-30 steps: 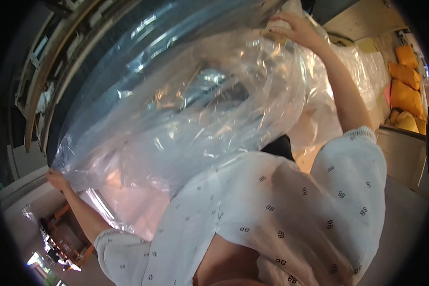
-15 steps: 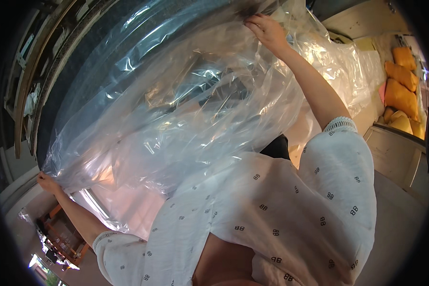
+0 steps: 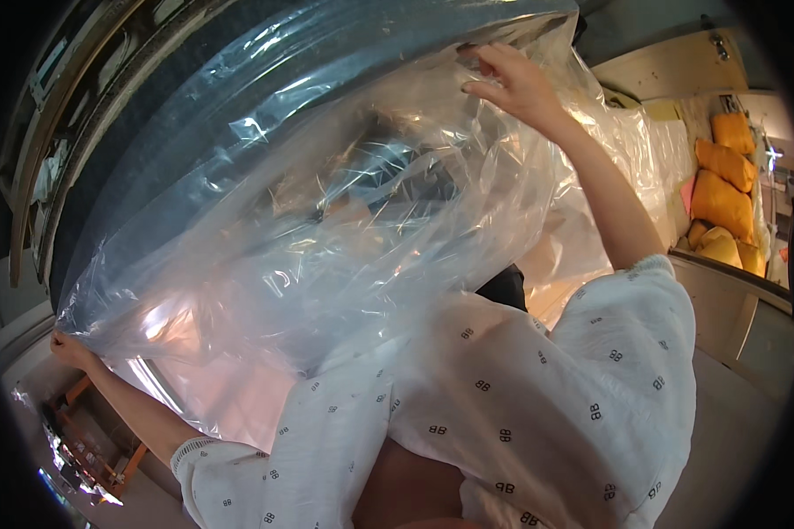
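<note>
A large, crinkled sheet of clear plastic [image 3: 265, 256] spreads before me, its surface full of bright reflections. At the far left, my left hand [image 3: 69, 349] pinches a gathered corner of it with closed fingers, the arm stretched out. Up at the sheet's far right part is my right hand [image 3: 522, 93], its thumb and fingers apart, over or against the film. Nothing shows gripped between them; exactly where the fingertips touch the plastic is unclear. Through the film, darker shapes show blurred, and a pale pinkish surface [image 3: 238, 397] lies below its near edge.
Orange stuffed bags [image 3: 722, 196] are piled at the right beyond a pale panel [image 3: 715, 291]. A curved dark frame with wooden strips [image 3: 62, 132] runs along the upper left. At the lower left stands a brownish-orange rack or shelf [image 3: 106, 441]. A light board [image 3: 670, 66] is at the upper right.
My right hand has gone from closed on the plastic's edge to fingers spread, and sits slightly lower and further right. My left hand keeps its pinch. The view has shifted a little.
</note>
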{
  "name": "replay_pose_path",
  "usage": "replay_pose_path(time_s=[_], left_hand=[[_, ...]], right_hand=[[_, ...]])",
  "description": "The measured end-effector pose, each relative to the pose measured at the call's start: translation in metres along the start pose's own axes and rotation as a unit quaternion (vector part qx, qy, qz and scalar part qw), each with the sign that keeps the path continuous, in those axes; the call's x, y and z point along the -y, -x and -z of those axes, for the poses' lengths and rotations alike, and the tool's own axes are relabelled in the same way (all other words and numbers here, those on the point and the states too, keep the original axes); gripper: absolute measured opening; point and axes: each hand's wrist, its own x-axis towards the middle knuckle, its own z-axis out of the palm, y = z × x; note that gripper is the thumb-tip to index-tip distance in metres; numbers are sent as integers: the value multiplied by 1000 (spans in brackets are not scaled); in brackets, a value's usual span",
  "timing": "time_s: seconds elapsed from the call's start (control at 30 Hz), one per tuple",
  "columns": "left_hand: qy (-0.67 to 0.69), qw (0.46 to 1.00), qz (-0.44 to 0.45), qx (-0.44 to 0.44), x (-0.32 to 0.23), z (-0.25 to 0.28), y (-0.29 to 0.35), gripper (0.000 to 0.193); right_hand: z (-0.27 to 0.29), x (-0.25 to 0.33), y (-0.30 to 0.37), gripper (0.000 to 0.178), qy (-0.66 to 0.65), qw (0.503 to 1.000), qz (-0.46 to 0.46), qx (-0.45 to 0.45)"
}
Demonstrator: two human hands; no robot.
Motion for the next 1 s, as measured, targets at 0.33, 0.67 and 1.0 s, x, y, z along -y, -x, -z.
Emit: replay_pose_path(time_s=[0.33,0.67,1.0], left_hand=[[54,997,46,26,17,-6,-1,38],[278,936,199,78,5,41,27,36],[431,842,268,184,17,164,77,38]], right_hand=[[-19,-12,10,11,-208,951,-48,-223],[37,-26,-120,15,137,975,49,-165],[27,-22,-128,13,43,977,9,-210]])
